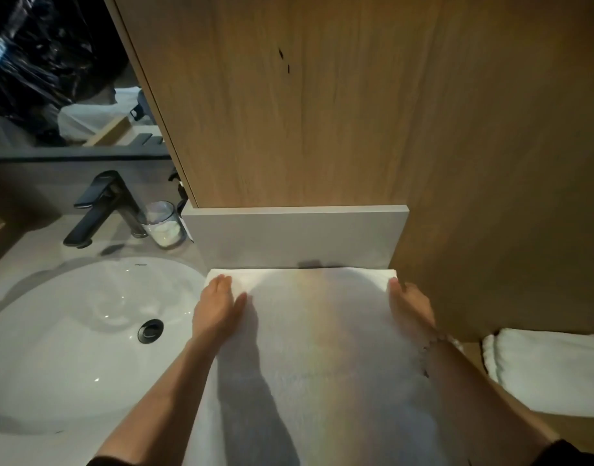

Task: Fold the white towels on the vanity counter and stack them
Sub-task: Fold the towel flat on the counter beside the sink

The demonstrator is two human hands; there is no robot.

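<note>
**Towel spread flat beside the sink, both far corners under the hands**

The white towel point(322, 348) lies open on the surface point(120, 252) just right of the sink point(70, 348), its near end running out of view. The left hand point(218, 307) rests on the corner nearest the sink, fingers point(221, 284) straight and together. The right hand point(411, 306) reaches the corner farthest from the sink; whether its fingers pinch the edge cannot be told.

Risk: the sink-side edge overlaps the basin rim, so a loose fold could slide in and skew. Behind the sink stand a black faucet point(97, 206) and a glass point(162, 223). The wood panel point(490, 179) crowds the right hand. Folded towels point(550, 371) lie far right of the sink.
</note>
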